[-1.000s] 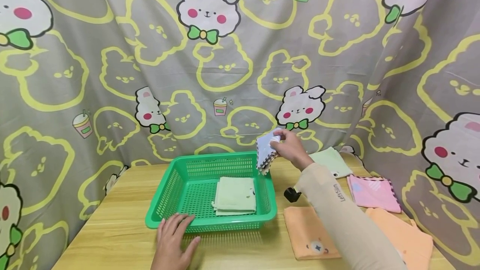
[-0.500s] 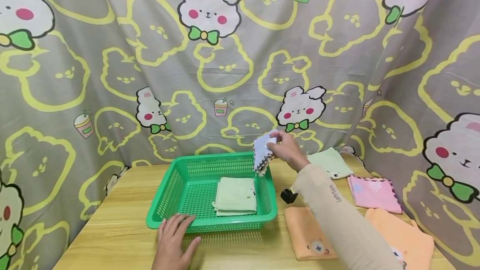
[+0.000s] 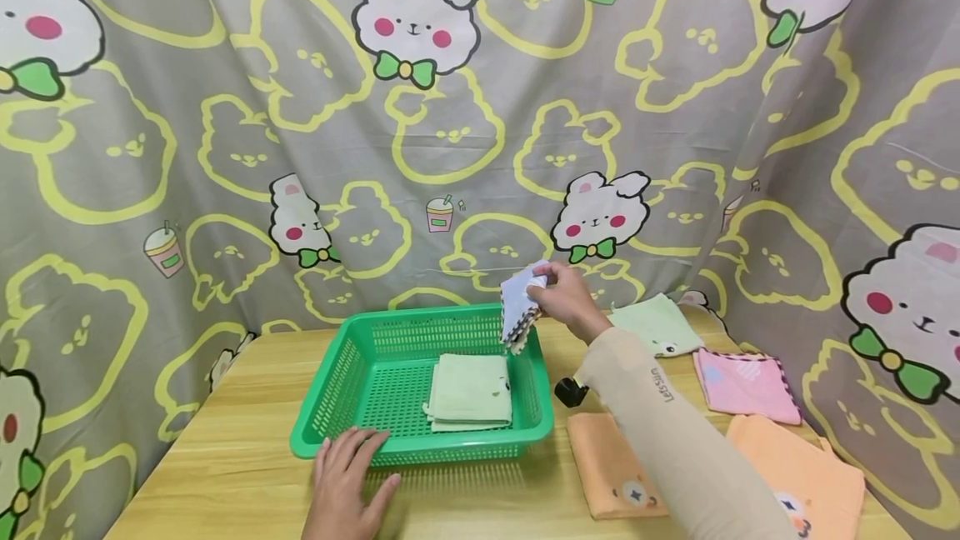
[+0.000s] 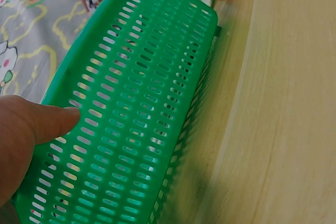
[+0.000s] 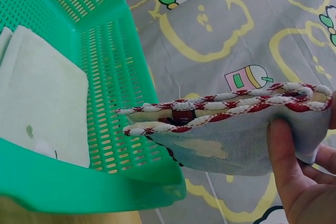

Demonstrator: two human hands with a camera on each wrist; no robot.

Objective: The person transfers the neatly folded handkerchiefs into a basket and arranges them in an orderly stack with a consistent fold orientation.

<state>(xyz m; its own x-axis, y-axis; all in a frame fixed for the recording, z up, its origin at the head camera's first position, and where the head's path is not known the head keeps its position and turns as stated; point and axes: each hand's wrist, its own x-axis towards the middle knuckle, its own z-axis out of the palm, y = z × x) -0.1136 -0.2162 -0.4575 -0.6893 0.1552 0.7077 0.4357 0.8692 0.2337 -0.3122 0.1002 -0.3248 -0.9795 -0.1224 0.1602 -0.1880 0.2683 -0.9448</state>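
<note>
My right hand [image 3: 566,297] pinches a folded blue-lavender cloth [image 5: 226,148] with a checked, stitched edge. In the head view the cloth hangs tilted over the right back corner of the green plastic basket [image 3: 322,394]. Its layered edge faces the camera in the right wrist view. My left hand [image 3: 348,482] rests at the front left rim of the basket, fingers laid on the rim. The left thumb [image 4: 58,121] lies along the outer slotted wall. Inside the basket, towards the right, lies a folded pale green cloth [image 3: 471,390].
Right of the basket on the wooden table [image 3: 217,457] lie a light green cloth [image 3: 660,323], a pink cloth [image 3: 750,386] and two orange cloths [image 3: 611,465], partly behind the right sleeve. A small black object [image 3: 572,392] is by the right forearm. A patterned curtain [image 3: 480,148] hangs behind.
My right hand has moved slightly left with the blue-lavender cloth, further over the basket's right end. The left hand and the basket have stayed put.
</note>
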